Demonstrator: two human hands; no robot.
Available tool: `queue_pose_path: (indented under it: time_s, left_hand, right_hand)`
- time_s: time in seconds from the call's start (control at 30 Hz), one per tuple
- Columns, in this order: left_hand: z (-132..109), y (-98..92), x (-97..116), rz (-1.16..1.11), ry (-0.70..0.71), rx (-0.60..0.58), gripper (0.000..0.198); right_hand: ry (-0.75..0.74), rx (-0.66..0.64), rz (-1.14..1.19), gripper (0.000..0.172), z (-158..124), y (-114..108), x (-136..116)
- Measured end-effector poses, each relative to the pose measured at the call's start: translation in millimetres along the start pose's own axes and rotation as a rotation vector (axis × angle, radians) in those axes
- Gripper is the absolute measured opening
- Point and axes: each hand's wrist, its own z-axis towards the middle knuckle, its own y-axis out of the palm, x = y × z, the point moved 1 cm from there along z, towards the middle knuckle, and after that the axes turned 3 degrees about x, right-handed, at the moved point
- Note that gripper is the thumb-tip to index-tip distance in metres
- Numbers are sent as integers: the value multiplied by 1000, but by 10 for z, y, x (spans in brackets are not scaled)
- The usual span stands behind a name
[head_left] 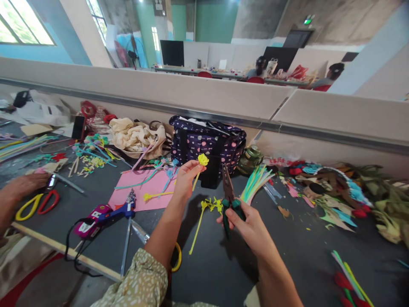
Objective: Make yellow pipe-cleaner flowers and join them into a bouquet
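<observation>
My left hand (185, 179) pinches a small yellow pipe-cleaner flower (203, 159), its stem slanting down below the fingers. In my right hand (244, 219) is a pair of pliers (227, 187) with green handles and long dark jaws pointing up. The pliers are apart from the flower. Between and below my hands, a second yellow flower with a long stem (197, 228) lies on the dark table, beside a yellow cluster (213, 204). Left of my wrist, another yellow flower stem (158, 195) rests on a pink sheet (119, 194).
A patterned dark bag (207, 143) and a phone (211, 172) stand behind my hands. Pastel pipe cleaners (257, 183) lie to the right. On the left are a blue glue gun (123, 210), a purple tape measure (93, 221), and a co-worker's hand (27, 187) near scissors (38, 206).
</observation>
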Motion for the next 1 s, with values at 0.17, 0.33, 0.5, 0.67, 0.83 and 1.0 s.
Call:
queue_pose_path:
  time_s: [0.17,0.33,0.5,0.67,0.83,1.0]
  left_hand:
    - [14,-3,-3,-25,-19,51,16]
    - [47,-37,-34,-102,-88,78,25]
    - [81,-78,-63,-202,-170,31,28]
    - [125,-116,-83,-231,-176,61,31]
    - [157,-160,-121,-237,-195,121,35]
    - [185,-214,-97,-255,-150,202,36]
  right_hand:
    - [14,0,-3,31,18,8,-11]
    - [12,23,-54,31,28,31,-29]
    - [24,20,-63,31,30,57,8]
    - [62,10,-88,31,60,60,74]
    - [124,10,-102,36,109,97,177]
    - [157,-60,-124,36,162,204,328]
